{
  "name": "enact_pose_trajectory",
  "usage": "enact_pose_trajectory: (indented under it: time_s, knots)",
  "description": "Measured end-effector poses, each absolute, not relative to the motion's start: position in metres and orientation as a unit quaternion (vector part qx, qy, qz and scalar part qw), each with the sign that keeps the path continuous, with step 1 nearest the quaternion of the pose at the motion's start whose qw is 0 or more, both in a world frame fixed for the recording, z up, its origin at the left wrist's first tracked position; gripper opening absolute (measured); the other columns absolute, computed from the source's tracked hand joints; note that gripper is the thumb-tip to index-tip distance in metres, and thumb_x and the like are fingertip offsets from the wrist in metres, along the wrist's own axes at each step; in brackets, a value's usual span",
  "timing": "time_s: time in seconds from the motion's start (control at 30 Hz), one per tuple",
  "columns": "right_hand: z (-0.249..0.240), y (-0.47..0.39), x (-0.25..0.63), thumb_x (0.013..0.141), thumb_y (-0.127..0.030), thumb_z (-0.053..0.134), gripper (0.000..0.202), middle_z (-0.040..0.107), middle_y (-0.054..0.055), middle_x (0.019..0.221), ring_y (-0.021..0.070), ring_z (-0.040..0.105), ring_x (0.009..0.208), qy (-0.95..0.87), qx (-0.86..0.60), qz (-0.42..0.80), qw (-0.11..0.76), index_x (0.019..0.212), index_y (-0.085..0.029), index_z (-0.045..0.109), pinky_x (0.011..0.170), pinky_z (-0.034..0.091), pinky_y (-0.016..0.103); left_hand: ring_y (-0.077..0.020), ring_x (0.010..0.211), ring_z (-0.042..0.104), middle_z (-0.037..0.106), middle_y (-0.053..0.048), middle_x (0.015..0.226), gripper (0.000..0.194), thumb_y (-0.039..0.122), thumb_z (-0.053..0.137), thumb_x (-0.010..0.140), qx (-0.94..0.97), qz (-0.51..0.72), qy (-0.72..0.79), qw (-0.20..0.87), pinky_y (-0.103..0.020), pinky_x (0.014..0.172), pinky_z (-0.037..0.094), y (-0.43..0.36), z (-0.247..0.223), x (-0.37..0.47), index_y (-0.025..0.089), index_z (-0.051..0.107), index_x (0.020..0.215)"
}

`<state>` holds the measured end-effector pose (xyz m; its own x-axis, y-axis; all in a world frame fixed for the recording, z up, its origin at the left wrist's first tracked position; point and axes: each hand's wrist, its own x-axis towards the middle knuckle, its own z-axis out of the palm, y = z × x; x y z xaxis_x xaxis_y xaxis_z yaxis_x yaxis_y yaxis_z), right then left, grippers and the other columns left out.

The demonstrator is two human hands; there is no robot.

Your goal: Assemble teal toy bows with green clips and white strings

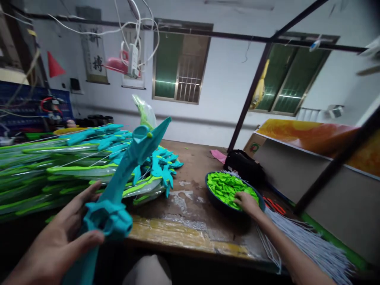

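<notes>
My left hand [63, 237] is closed around a long teal plastic toy bow part [118, 178], which tilts up to the right. It has a moulded knob low down and a round cup near its pointed upper end. Farther right, my right hand [247, 202] is in a dark round bowl [218, 202] heaped with small bright green plastic pieces [227, 186]. Its fingers are bent and pinched at the pieces, with the fingertips partly hidden. Behind the left hand lies a big stack of teal and green toy bows [80, 170] with white strings, some in clear wrap.
The brown worktable [192, 158] has worn yellow tape [175, 233] along its front edge. Right of the bowl lie red-handled pliers [274, 206] and a bundle of grey-white cords [311, 237]. A black bag [243, 166] sits behind the bowl. A power strip [133, 59] hangs above.
</notes>
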<state>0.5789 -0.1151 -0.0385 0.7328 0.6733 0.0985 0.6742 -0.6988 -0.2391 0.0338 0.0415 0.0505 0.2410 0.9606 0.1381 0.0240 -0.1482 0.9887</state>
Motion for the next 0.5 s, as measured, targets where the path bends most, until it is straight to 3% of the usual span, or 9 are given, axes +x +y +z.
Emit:
enact_pose_trajectory:
  time_s: [0.1,0.17,0.23,0.37,0.43,0.5]
  knots:
    - [-0.026,-0.12,0.571,0.092,-0.033,0.066,0.022,0.068,0.003,0.081,0.0194,0.066,0.079,-0.347,-0.914,-0.035,0.207,0.077,-0.018,0.062,0.08,0.054,0.037,-0.0299,0.111,0.069,0.077,-0.001,0.118,0.084,0.044,0.094,0.056,0.562,0.49,0.368,0.556,-0.029,0.09,0.057,0.036,0.063,0.04,0.03,0.06,0.132]
    - [-0.014,-0.117,0.562,0.081,-0.035,0.062,0.019,0.068,0.008,0.075,0.0272,0.067,0.076,-0.337,-0.899,-0.054,0.275,0.068,-0.023,0.057,0.075,0.053,0.042,-0.0222,0.085,0.072,0.078,0.0,0.092,0.064,0.039,0.092,0.065,0.518,0.489,0.323,0.623,-0.026,0.075,0.056,0.028,0.058,0.047,0.025,0.062,0.12]
    - [-0.001,-0.11,0.544,0.069,-0.042,0.057,0.018,0.071,0.013,0.077,0.0342,0.068,0.076,-0.347,-0.871,-0.045,0.346,0.071,-0.025,0.059,0.072,0.053,0.046,-0.0175,0.074,0.068,0.075,0.002,0.081,0.052,0.037,0.089,0.071,0.489,0.477,0.291,0.67,-0.025,0.068,0.053,0.02,0.047,0.053,0.023,0.061,0.112]
    - [0.021,-0.092,0.457,0.069,-0.061,0.06,0.053,0.076,0.01,0.088,0.0287,0.07,0.074,-0.43,-0.787,0.05,0.439,0.1,-0.021,0.071,0.071,0.057,0.038,-0.0181,0.085,0.069,0.078,-0.002,0.091,0.046,0.039,0.083,0.079,0.458,0.474,0.263,0.705,-0.027,0.079,0.052,0.0,0.026,0.061,0.021,0.059,0.113]
    - [0.032,-0.087,0.392,0.077,-0.063,0.068,0.052,0.075,0.008,0.081,0.0252,0.07,0.074,-0.458,-0.708,0.147,0.517,0.104,-0.019,0.072,0.074,0.057,0.035,-0.0183,0.091,0.07,0.079,-0.003,0.099,0.045,0.038,0.08,0.082,0.438,0.47,0.253,0.723,-0.028,0.086,0.051,-0.01,0.021,0.064,0.021,0.058,0.117]
    - [0.041,-0.085,0.327,0.075,-0.057,0.079,0.045,0.075,0.008,0.078,0.0227,0.068,0.069,-0.467,-0.601,0.266,0.592,0.095,-0.018,0.072,0.071,0.056,0.033,-0.0188,0.094,0.071,0.079,-0.003,0.104,0.043,0.037,0.079,0.084,0.418,0.469,0.251,0.737,-0.029,0.087,0.051,-0.019,0.019,0.064,0.022,0.057,0.119]
